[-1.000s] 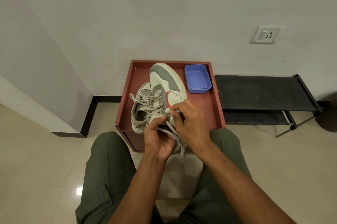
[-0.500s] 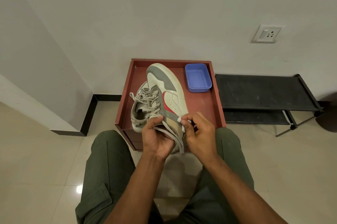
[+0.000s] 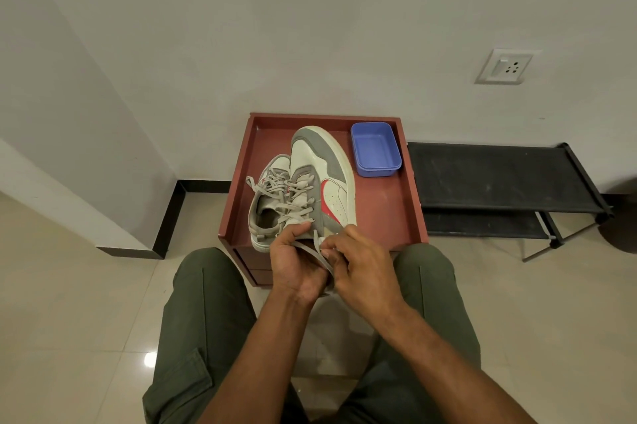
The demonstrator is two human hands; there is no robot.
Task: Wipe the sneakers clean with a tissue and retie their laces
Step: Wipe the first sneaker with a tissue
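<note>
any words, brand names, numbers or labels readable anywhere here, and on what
No text can be read in this view.
Held sneaker: only a red side stripe, with no letters or logo words visible.
Second sneaker: no print shows.
Blue container: plain, no label.
Wall socket: holes and a switch, any marking too small to read.
Red tray and black rack: no writing visible.
</note>
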